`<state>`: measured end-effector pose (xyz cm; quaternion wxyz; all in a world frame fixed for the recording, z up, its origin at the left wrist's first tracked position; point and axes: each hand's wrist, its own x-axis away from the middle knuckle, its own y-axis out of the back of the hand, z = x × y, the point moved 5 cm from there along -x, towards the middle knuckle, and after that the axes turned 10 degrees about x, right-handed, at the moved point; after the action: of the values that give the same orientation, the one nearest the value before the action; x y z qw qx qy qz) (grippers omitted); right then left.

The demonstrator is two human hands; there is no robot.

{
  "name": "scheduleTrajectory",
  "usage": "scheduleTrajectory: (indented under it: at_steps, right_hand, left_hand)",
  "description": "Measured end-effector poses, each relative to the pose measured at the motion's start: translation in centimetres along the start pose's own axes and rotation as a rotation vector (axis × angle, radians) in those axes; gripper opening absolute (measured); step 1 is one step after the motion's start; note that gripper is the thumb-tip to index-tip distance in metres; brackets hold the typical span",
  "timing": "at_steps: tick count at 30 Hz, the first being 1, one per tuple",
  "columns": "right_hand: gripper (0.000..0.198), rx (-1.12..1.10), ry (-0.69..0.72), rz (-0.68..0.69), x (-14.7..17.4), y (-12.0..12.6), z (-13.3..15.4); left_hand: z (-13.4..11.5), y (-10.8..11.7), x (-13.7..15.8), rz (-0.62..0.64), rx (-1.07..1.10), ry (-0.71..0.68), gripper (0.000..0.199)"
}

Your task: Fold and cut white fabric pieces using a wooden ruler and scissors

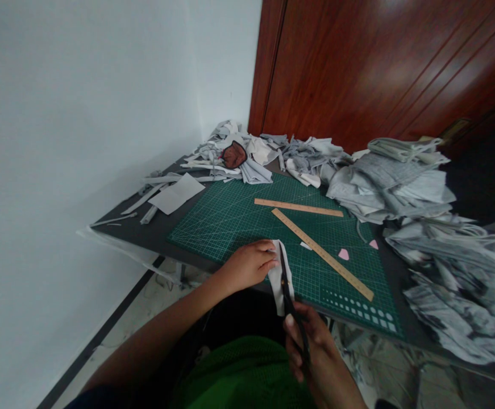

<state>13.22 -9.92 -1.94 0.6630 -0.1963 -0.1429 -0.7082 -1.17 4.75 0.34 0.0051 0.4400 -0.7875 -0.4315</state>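
My left hand [253, 264] is closed on the left edge of a pale strip of fabric [276, 284] at the front edge of the green cutting mat [213, 227]. In my right hand [313, 346] are black scissors [285, 284], fingers wrapped round the handles. The blades point away from me and lie along the fabric, close to the left fingertips. Part of the strip hangs past the mat's near edge. How far apart the blades are is hard to make out.
Two wooden rulers [298, 207] and pink chalk pieces [343, 254] lie on the mat. Grey folded cloth [392, 182] is piled at the right, with fabric scraps [311, 153] along the back. A white sheet [177, 193] lies at the left, near the wall [102, 85].
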Motion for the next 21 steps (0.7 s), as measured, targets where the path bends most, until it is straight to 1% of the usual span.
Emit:
scheduleTrajectory:
  at_steps: [4,6,9,13,16,21]
  right_hand:
    - [0.072,-0.062,-0.049,-0.007,-0.2,0.3,-0.2]
    - [0.069,-0.111,-0.078,-0.003,-0.3,0.5,-0.2]
    - [0.062,-0.150,-0.083,0.018,-0.4,0.6,0.0]
    - [0.059,-0.125,-0.061,0.027,-0.7,0.2,0.7]
    - [0.061,-0.096,-0.059,0.032,-1.1,-0.2,1.1]
    - [0.063,-0.047,-0.016,0.043,-1.7,-0.3,1.3]
  left_hand:
    - [0.0,-0.1,0.0,0.017,-0.007,0.011,0.020]
    - [0.1,-0.1,0.0,0.016,-0.004,0.012,0.020]
    - [0.1,-0.1,0.0,0.001,0.012,0.007,0.021]
    - [0.2,0.0,0.0,-0.014,0.030,-0.004,0.021]
    - [0.1,0.1,0.0,-0.017,0.032,0.000,0.021]
    - [0.0,0.1,0.0,-0.002,0.043,0.003,0.021]
